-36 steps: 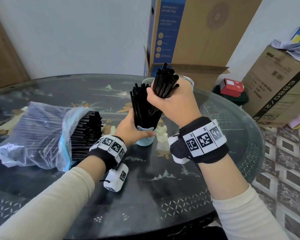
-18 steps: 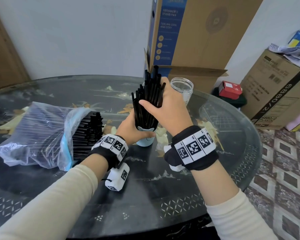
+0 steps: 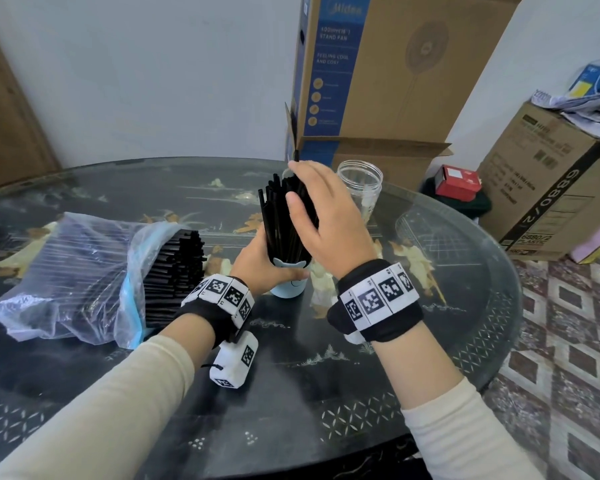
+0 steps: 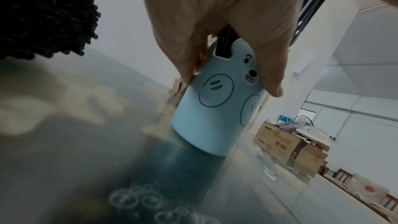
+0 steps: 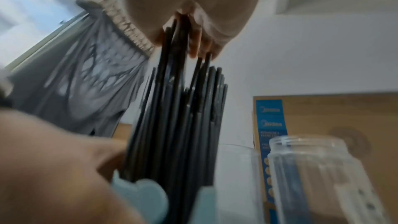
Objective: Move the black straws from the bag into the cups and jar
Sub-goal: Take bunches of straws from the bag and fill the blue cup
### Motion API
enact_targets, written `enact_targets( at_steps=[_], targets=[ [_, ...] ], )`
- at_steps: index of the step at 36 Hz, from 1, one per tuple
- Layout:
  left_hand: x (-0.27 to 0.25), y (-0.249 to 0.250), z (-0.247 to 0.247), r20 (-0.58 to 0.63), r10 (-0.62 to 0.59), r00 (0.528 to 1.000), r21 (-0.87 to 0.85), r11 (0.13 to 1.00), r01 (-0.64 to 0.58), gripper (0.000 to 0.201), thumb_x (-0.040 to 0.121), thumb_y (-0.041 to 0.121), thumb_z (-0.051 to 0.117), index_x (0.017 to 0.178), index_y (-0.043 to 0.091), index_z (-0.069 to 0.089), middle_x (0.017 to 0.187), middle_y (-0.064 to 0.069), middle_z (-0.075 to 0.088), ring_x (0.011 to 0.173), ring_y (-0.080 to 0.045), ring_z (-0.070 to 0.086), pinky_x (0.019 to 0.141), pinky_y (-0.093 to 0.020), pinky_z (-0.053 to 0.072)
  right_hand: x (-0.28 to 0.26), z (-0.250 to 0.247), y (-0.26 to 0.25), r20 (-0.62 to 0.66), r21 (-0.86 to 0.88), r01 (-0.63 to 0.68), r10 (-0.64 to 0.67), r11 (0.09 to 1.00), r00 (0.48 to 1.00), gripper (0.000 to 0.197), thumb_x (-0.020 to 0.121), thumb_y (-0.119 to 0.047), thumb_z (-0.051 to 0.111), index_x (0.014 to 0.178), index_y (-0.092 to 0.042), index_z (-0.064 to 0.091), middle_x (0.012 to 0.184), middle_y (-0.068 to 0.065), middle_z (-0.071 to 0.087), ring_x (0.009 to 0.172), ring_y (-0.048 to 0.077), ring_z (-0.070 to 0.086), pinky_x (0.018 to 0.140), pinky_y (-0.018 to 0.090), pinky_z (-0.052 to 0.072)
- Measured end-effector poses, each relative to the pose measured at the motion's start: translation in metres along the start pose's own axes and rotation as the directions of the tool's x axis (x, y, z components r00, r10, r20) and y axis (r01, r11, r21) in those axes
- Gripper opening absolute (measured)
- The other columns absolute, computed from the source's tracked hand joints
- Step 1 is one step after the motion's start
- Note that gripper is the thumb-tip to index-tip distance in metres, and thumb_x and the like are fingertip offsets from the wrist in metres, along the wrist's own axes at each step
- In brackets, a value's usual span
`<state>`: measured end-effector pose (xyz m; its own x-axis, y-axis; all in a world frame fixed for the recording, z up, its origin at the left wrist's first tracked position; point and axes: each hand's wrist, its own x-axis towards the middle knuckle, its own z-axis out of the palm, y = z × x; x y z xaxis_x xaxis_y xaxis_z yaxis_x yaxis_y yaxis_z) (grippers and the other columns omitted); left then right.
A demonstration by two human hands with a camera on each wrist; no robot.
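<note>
Standing upright in the light blue bear-faced cup near the middle of the table, a thick bundle of black straws fills the cup's mouth and rises well above its rim. The left hand is wrapped round the cup from its 9 o'clock side, thumb and fingers curled against the wall, with the cup's base on the table. The right hand is at the top of the bundle from the 3 o'clock side, its fingers bent round the upper ends of a few straws and its thumb lying along the bundle; the wrist view shows straw tips running up between the fingers.

Just beyond the cup, at about 1 o'clock, a clear plastic jar stands upright and open-mouthed; the right hand partly screens it. Whether it holds anything cannot be told. The rim of another clear cup shows between the blue cup and the jar in the right wrist view, hidden by the hand from the head.

At 9 o'clock, well apart from the cup, a clear plastic bag lies on its side, its mouth facing the cup and packed with more black straws whose ends jut out. Off the table, a tall fan box rises at 12 o'clock and a brown carton sits at 2 o'clock.
</note>
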<state>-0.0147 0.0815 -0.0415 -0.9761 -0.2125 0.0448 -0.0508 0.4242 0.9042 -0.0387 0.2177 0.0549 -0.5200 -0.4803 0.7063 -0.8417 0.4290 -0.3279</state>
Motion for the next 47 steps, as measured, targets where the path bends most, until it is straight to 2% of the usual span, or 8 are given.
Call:
enact_targets(
  at_steps=[13, 18, 24, 34, 38, 41, 43, 47],
  targets=[
    [0.0, -0.001, 0.001, -0.018, 0.014, 1.0, 0.0, 1.0, -0.014, 0.09, 0.056, 0.037, 0.091, 0.126, 0.04, 0.035, 0.106, 0.031, 0.051, 0.108, -0.005, 0.053, 0.089, -0.025, 0.041, -0.008, 0.0, 0.012, 0.083, -0.055, 0.024, -0.019, 0.998, 0.996, 0.038, 0.099, -0.021, 0.049, 0.134, -0.006, 0.055, 0.128, 0.008, 0.06, 0.121, 0.017, 0.05, 0.105, 0.031, 0.04],
    [-0.001, 0.0, 0.002, -0.015, 0.022, 1.0, -0.022, 1.0, -0.022, 0.092, 0.059, 0.035, 0.09, 0.131, 0.04, 0.033, 0.105, 0.034, 0.048, 0.106, -0.002, 0.05, 0.087, -0.024, 0.038, -0.006, -0.002, 0.006, 0.086, -0.054, 0.017, -0.013, 0.998, 0.996, 0.053, 0.101, -0.027, 0.045, 0.149, -0.007, 0.034, 0.157, 0.007, 0.028, 0.145, 0.015, 0.027, 0.119, 0.025, 0.021],
    [0.0, -0.005, 0.008, -0.01, 0.033, 0.999, -0.071, 0.997, -0.034, 0.097, 0.06, 0.036, 0.089, 0.137, 0.036, 0.029, 0.126, 0.016, 0.052, 0.118, -0.008, 0.051, 0.098, -0.035, 0.046, -0.002, 0.004, 0.004, 0.31, -0.284, 0.094, -0.001, 0.954, 0.951, 0.053, 0.102, -0.036, 0.03, 0.149, -0.012, 0.037, 0.156, 0.003, 0.034, 0.146, 0.019, 0.026, 0.12, 0.033, 0.01],
    [-0.011, -0.008, -0.004, 0.067, 0.047, 0.997, -0.079, 0.996, -0.042, 0.132, 0.059, 0.022, 0.09, 0.151, 0.023, -0.005, 0.153, 0.005, 0.02, 0.139, -0.009, 0.026, 0.113, -0.034, 0.031, 0.002, 0.0, -0.02, 0.15, -0.173, 0.115, -0.09, 0.978, 0.985, 0.052, 0.099, -0.029, 0.046, 0.145, -0.006, 0.041, 0.151, 0.011, 0.04, 0.141, 0.024, 0.035, 0.118, 0.036, 0.026],
    [-0.033, -0.016, -0.033, 0.034, 0.065, 0.997, 0.211, 0.975, -0.07, 0.094, 0.06, 0.033, 0.075, 0.142, 0.026, 0.029, 0.139, -0.001, 0.044, 0.129, -0.017, 0.042, 0.106, -0.038, 0.04, -0.005, 0.007, -0.042, -0.005, -0.069, 0.171, -0.172, 0.983, 0.985, 0.04, 0.092, -0.012, 0.054, 0.131, -0.001, 0.055, 0.13, 0.015, 0.055, 0.116, 0.026, 0.054, 0.1, 0.036, 0.044],
    [-0.058, -0.012, -0.057, -0.043, 0.151, 0.988, 0.316, 0.94, -0.13, 0.039, 0.075, 0.016, 0.064, 0.11, 0.032, 0.054, 0.108, 0.006, 0.062, 0.101, -0.012, 0.058, 0.09, -0.028, 0.047, -0.013, 0.023, -0.057, -0.054, -0.024, 0.172, -0.173, 0.985, 0.983, 0.029, 0.087, -0.006, 0.055, 0.115, 0.001, 0.063, 0.11, 0.015, 0.06, 0.097, 0.026, 0.057, 0.087, 0.035, 0.048],
    [-0.073, -0.009, -0.075, -0.156, 0.213, 0.964, 0.322, 0.934, -0.154, 0.034, 0.079, 0.006, 0.058, 0.089, 0.038, 0.054, 0.088, 0.014, 0.062, 0.082, -0.007, 0.059, 0.076, -0.021, 0.046, -0.019, 0.039, -0.066, -0.02, 0.032, 0.156, -0.156, 0.987, 0.988, 0.024, 0.085, -0.004, 0.054, 0.107, 0.001, 0.064, 0.102, 0.014, 0.06, 0.092, 0.027, 0.058, 0.082, 0.037, 0.049],
    [-0.092, -0.015, -0.112, -0.344, 0.247, 0.906, 0.377, 0.92, -0.107, 0.028, 0.079, 0.002, 0.054, 0.091, 0.024, 0.066, 0.09, 0.005, 0.064, 0.081, -0.012, 0.058, 0.077, -0.023, 0.045, -0.029, 0.073, -0.084, 0.147, 0.153, 0.057, -0.08, 0.987, 0.986, 0.024, 0.084, -0.008, 0.052, 0.104, -0.003, 0.063, 0.101, 0.009, 0.06, 0.094, 0.027, 0.058, 0.082, 0.042, 0.05]
  ],
)
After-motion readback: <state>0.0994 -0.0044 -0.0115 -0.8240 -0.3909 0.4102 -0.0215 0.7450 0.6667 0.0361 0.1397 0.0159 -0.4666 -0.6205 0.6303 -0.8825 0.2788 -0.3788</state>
